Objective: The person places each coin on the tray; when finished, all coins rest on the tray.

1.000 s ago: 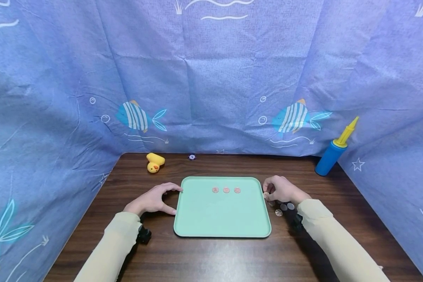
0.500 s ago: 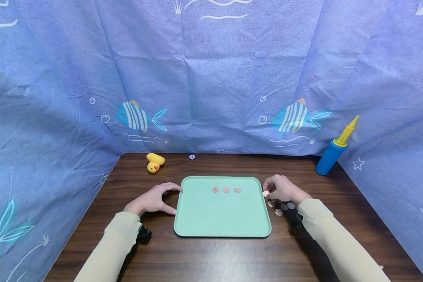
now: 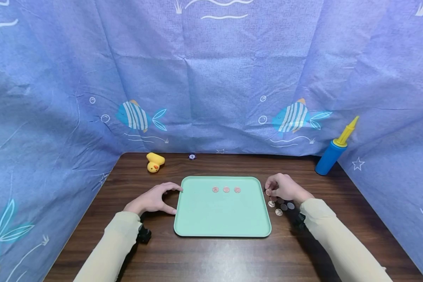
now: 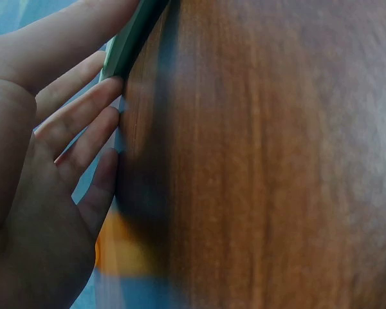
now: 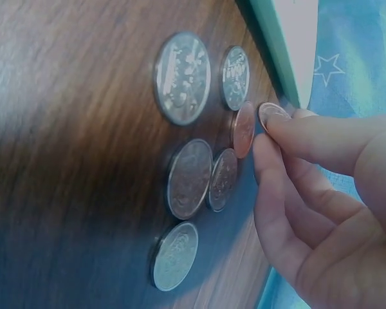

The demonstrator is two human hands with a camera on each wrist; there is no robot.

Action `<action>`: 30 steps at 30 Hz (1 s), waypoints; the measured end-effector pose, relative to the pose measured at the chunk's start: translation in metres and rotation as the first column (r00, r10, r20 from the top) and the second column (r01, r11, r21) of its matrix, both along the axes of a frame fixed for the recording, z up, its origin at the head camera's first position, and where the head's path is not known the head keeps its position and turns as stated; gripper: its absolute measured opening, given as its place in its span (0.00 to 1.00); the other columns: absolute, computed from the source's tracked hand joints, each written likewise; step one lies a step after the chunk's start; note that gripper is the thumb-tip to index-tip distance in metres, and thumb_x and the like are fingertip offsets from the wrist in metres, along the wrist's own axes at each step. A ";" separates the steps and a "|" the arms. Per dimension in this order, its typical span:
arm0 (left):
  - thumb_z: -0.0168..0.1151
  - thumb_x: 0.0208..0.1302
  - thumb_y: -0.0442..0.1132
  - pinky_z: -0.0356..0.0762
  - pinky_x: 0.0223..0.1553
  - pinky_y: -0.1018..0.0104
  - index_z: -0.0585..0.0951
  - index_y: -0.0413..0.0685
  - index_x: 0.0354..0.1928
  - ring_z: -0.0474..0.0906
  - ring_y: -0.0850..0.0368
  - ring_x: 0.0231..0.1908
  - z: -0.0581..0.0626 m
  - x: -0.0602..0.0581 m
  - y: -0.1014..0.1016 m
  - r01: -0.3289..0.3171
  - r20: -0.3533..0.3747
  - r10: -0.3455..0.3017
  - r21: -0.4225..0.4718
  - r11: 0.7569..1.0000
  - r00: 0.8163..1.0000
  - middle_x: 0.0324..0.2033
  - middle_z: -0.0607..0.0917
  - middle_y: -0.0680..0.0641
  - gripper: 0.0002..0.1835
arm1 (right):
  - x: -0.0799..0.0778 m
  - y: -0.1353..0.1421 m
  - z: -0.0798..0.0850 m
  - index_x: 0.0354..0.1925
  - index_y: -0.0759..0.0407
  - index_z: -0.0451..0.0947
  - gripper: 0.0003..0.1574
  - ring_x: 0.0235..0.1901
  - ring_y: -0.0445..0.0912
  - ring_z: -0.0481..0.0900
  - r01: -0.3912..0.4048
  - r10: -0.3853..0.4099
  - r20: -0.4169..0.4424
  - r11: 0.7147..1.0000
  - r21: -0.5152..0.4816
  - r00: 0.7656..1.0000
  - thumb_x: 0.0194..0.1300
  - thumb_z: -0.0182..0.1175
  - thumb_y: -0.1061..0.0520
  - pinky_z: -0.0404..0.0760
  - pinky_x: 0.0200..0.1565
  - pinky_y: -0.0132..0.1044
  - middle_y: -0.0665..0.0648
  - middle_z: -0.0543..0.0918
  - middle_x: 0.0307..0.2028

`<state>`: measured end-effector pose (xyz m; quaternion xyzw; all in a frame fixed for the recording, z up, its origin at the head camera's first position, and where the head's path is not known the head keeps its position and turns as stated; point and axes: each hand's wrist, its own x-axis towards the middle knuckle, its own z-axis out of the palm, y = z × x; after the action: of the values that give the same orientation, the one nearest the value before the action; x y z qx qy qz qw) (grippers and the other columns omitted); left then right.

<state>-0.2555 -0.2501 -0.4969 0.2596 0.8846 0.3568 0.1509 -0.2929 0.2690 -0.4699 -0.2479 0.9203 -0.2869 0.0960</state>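
My left hand (image 3: 152,199) is beside the pale green tray (image 3: 222,215), its fingertips and spread thumb at the left rim. In the left wrist view the fingers (image 4: 83,116) reach up along the tray's edge (image 4: 123,55). Just off the tray's right rim, my right hand (image 3: 282,187) pinches a copper coin (image 5: 271,113) between thumb and fingers. Below it on the table lie another copper coin (image 5: 244,131) and several silver-coloured coins (image 5: 183,78). Three copper coins, the middle one (image 3: 226,190) among them, form a row near the tray's far side.
A yellow rubber duck (image 3: 154,162) lies at the back left of the wooden table (image 3: 211,258), with a small dark poker chip (image 3: 192,156) to its right. A blue and yellow hand pump (image 3: 333,150) stands at the back right. Fish-print cloth (image 3: 218,86) hangs around the table.
My right hand has shifted slightly right, away from the tray's rim, still pinching the copper coin. More of the loose coins show beneath it. The left hand and tray have stayed put.
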 end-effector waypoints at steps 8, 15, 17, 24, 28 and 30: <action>0.83 0.53 0.55 0.68 0.71 0.41 0.78 0.56 0.69 0.69 0.43 0.71 0.000 -0.001 0.000 -0.005 -0.006 0.005 -0.012 1.000 1.000 0.70 0.75 0.48 0.42 | 0.000 0.006 0.002 0.39 0.65 0.86 0.03 0.25 0.51 0.87 -0.028 0.032 0.046 0.996 -0.087 0.998 0.66 0.69 0.68 0.82 0.31 0.35 0.58 0.88 0.26; 0.83 0.54 0.57 0.69 0.70 0.42 0.78 0.56 0.69 0.70 0.44 0.70 0.000 -0.001 0.000 -0.002 -0.009 0.002 -0.008 1.000 1.000 0.69 0.76 0.49 0.41 | 0.001 0.011 0.006 0.43 0.67 0.89 0.05 0.29 0.49 0.87 -0.018 0.026 0.045 0.988 -0.154 0.999 0.68 0.69 0.66 0.83 0.32 0.35 0.59 0.90 0.30; 0.83 0.54 0.57 0.69 0.70 0.41 0.78 0.56 0.69 0.70 0.44 0.69 0.000 -0.001 0.000 0.001 -0.012 -0.001 -0.008 1.000 1.000 0.68 0.77 0.49 0.41 | 0.002 0.011 0.008 0.42 0.66 0.89 0.05 0.30 0.46 0.86 -0.016 0.021 0.030 0.986 -0.164 0.999 0.67 0.70 0.66 0.83 0.35 0.33 0.57 0.90 0.31; 0.83 0.54 0.55 0.69 0.70 0.41 0.78 0.56 0.69 0.70 0.44 0.69 0.000 -0.002 -0.001 -0.007 -0.014 0.007 -0.017 1.000 1.000 0.68 0.77 0.48 0.41 | 0.003 0.004 0.011 0.43 0.64 0.89 0.07 0.34 0.44 0.84 -0.007 0.011 0.018 0.980 -0.199 1.000 0.66 0.72 0.66 0.84 0.38 0.33 0.55 0.89 0.33; 0.83 0.54 0.54 0.69 0.70 0.40 0.78 0.55 0.69 0.71 0.42 0.69 0.000 -0.001 -0.001 -0.004 -0.022 0.004 -0.013 1.000 1.000 0.68 0.77 0.47 0.41 | 0.005 -0.004 0.014 0.44 0.64 0.89 0.09 0.36 0.46 0.84 0.009 0.001 0.049 0.980 -0.201 0.999 0.65 0.73 0.64 0.84 0.39 0.36 0.55 0.89 0.35; 0.83 0.54 0.54 0.69 0.70 0.40 0.78 0.55 0.69 0.70 0.42 0.69 0.000 -0.001 0.000 -0.003 -0.021 0.003 -0.009 1.000 1.000 0.68 0.77 0.47 0.40 | 0.007 -0.008 0.016 0.45 0.65 0.88 0.10 0.36 0.48 0.84 0.015 -0.002 0.067 0.979 -0.203 0.998 0.65 0.74 0.65 0.84 0.39 0.38 0.57 0.89 0.36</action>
<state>-0.2563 -0.2503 -0.4970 0.2615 0.8881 0.3501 0.1422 -0.2858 0.2605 -0.4542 -0.2428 0.8834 -0.3882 0.0995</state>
